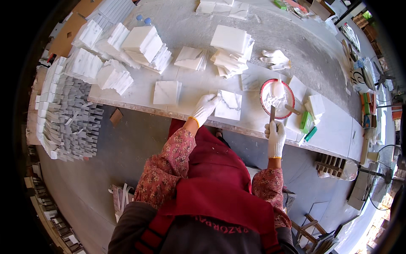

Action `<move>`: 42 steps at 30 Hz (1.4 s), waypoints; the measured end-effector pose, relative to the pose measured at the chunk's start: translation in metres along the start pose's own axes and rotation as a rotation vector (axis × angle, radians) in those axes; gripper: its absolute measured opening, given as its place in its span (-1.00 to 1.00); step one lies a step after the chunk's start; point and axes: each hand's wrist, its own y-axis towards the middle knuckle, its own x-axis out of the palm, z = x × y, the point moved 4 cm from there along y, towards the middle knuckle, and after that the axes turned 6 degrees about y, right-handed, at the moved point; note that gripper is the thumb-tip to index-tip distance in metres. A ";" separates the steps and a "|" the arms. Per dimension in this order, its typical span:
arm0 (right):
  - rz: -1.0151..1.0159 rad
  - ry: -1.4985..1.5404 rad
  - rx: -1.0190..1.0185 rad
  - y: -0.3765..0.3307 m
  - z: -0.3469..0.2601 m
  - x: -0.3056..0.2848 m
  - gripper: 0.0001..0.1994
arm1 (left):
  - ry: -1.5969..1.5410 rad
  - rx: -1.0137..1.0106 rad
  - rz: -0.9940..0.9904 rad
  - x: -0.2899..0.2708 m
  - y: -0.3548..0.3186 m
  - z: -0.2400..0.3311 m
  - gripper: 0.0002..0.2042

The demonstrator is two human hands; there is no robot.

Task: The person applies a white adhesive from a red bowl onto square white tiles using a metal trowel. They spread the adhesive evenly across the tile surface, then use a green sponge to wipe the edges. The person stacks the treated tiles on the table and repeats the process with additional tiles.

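A red-rimmed bowl (277, 98) sits near the bench's (338, 131) front edge, toward its right end, holding white paste — a second stick-like tool leans out over its right rim. The right hand (275, 136), in a white glove, is closed around the handle of a narrow scraper (272, 113) whose blade reaches to the bowl's near rim. The left hand (205, 108), also gloved, lies fairly flat with its fingers spread on the left edge of a white veined marble tile (229, 105) — this tile rests flat by the front edge, just left of the bowl. Stacks of white tiles (144, 44) fill the bench's back left part.
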 end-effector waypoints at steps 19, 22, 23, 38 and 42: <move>-0.129 -0.498 -0.565 0.012 0.009 0.102 -0.78 | 0.879 0.553 0.202 0.022 -0.026 0.033 0.02; -0.115 -0.492 -0.579 0.003 0.003 0.105 -0.81 | 0.817 0.560 0.215 0.022 -0.026 0.034 0.00; -0.101 -0.497 -0.596 0.002 0.003 0.106 -0.81 | 0.804 0.565 0.222 0.022 -0.027 0.035 -0.01; -0.031 -0.546 -0.725 -0.002 0.027 0.098 -0.83 | 0.726 0.603 0.265 0.021 -0.026 0.033 -0.01; -0.026 -0.554 -0.690 -0.012 0.022 0.096 -0.84 | 0.722 0.581 0.254 0.020 -0.026 0.032 0.00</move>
